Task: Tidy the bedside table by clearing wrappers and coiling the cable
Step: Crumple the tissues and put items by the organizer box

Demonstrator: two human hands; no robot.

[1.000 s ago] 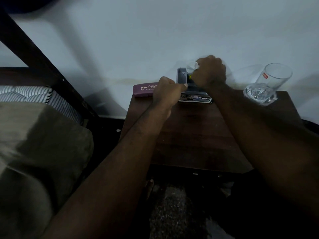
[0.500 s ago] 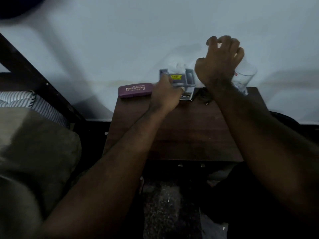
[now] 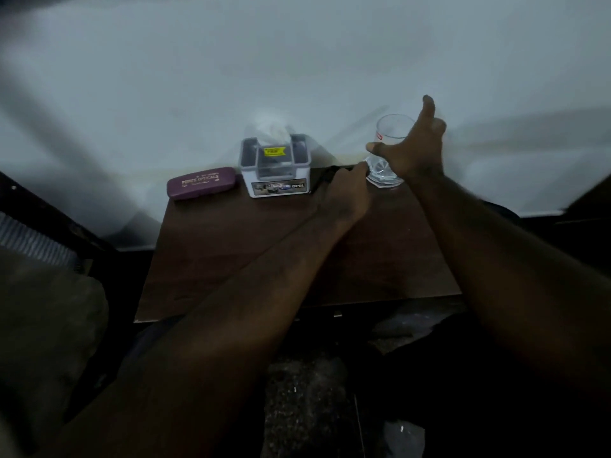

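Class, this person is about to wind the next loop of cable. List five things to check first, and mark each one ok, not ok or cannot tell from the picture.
1. The left hand has a firm hold on the dark cable: ok, its fingers are curled round it.
2. The right hand is free to help: ok, its fingers are spread and hold nothing.
3. There is a gap between the right hand and the glass: cannot tell, the hand overlaps it in view.
4. The cable's far end is loose: cannot tell, most of it is hidden.
5. The tissue box and glasses case are out of the way: ok, both are to the left of the hands on the table.
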